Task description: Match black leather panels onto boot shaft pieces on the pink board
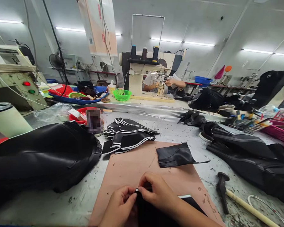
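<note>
Both my hands work at the near edge of a brown board (130, 167). My left hand (119, 205) and my right hand (156, 190) each pinch the top edge of a black leather piece (149, 214) that lies between them, fingertips almost touching. A folded black leather piece (175, 156) lies on the board just beyond my hands. A fanned pile of black cut pieces with white edges (130, 134) sits at the board's far left corner.
A big heap of black leather (42, 154) fills the left; more black leather (251, 157) lies at the right. A hammer with a pale handle (227, 194) lies right of the board. Across the table a person (165, 82) works at a sewing machine (144, 72) beside a green basket (121, 94).
</note>
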Demonstrator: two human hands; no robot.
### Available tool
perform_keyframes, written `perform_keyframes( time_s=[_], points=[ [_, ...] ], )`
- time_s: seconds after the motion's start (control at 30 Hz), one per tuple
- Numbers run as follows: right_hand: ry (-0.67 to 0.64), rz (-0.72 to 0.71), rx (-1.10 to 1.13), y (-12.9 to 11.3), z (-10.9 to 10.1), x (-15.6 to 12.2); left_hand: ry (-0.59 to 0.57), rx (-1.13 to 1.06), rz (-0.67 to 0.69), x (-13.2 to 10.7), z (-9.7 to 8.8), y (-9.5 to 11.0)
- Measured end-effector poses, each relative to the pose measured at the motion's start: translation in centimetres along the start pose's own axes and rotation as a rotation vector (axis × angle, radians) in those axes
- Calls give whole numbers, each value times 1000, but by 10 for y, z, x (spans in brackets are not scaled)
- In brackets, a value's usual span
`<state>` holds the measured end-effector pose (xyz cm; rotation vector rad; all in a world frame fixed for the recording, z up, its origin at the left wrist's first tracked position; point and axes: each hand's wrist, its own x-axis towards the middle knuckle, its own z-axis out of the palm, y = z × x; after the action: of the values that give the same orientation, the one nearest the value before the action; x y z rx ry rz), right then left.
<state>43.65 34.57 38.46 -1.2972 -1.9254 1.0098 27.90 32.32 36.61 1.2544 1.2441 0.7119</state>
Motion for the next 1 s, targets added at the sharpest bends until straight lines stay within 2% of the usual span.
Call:
perform_keyframes(
  time_s=[0.2,0.33,0.4,0.53,0.6,0.77,0.9,1.0],
  points=[
    [-49,-50,-86,-8,-14,5,62,127,83,0,2,11],
    [-44,-114,-237,-6,-11,7,85,191,112,1,5,15],
    [18,-189,-345,-3,-4,6,82,199,118,1,5,15],
    [239,-342,-485,5,11,0,62,191,116,2,5,15],
    [282,-339,-428,8,13,-2,66,194,114,3,5,15],
    [231,-286,-270,10,10,-6,87,243,105,5,6,13],
    [303,-345,-313,12,14,-4,102,350,79,7,7,11],
    [348,-270,-158,15,12,-1,115,491,38,9,5,15]
  ],
)
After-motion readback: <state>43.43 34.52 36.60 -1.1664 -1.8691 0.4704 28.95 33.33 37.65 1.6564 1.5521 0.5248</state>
